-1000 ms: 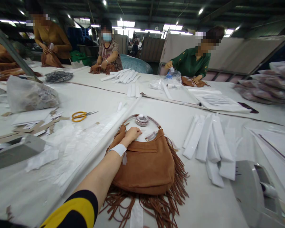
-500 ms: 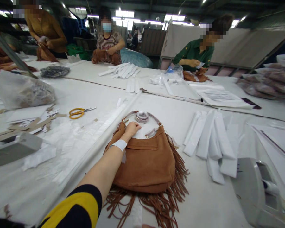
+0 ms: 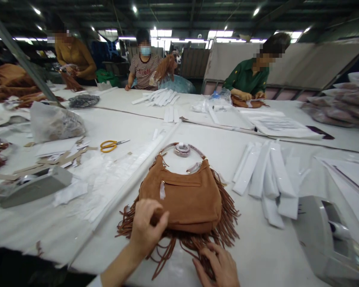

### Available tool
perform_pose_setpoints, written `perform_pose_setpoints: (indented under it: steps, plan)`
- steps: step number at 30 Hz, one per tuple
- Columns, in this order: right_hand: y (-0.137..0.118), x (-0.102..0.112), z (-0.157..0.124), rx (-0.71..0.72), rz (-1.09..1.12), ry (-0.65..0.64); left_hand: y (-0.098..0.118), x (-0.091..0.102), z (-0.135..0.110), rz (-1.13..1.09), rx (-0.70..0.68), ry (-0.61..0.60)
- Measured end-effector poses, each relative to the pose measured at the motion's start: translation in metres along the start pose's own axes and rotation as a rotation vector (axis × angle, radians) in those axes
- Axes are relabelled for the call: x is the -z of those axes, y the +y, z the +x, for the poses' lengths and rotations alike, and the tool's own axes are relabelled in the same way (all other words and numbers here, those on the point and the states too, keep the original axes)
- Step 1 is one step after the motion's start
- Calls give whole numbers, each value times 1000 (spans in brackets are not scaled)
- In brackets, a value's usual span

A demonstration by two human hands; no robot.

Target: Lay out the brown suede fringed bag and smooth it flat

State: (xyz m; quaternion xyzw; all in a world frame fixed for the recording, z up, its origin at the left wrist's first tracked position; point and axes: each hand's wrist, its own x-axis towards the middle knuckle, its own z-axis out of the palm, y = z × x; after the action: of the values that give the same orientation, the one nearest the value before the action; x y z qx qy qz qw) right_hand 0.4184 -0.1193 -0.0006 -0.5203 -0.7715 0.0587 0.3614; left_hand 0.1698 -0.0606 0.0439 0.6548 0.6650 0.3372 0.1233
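Note:
A brown suede handbag [image 3: 185,203] lies on the white table, with its looped strap pointing away from me. A zip crosses its front, and the zip pull [image 3: 162,190] has a clear wrap on it. Long fringe [image 3: 229,215] spreads out from its sides and bottom. Over the bag's lower left corner is my left hand [image 3: 148,225], fingers loosely curled, thumb apart from them, nothing visible in it. My right hand [image 3: 219,265] rests on the bottom fringe with its fingers apart. A wrapped coiled strap [image 3: 182,150] lies inside the handle loop.
Yellow-handled scissors [image 3: 109,146] and cardboard scraps [image 3: 60,159] lie to the left, near a grey tape dispenser [image 3: 36,189]. White padded strips [image 3: 271,171] and another tape dispenser [image 3: 323,235] are on the right. Several people work across the table, including one in a green top [image 3: 245,75].
My left hand has left the strap's left end and come back toward me, to the bag's lower left. My right hand has come into view at the fringe. The zip pull is now uncovered.

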Motion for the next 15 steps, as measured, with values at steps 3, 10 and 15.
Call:
perform_pose_setpoints:
  steps: [3,10,15]
  plan:
    - [5,-17,4,138,-139,3,-19,-17,-79,143,-62,-177]
    - [31,-31,-5,156,-115,-95,-34,-46,-77,295,-81,-146]
    - [67,-25,1,266,7,-20,-65,-40,-55,254,-299,-136]
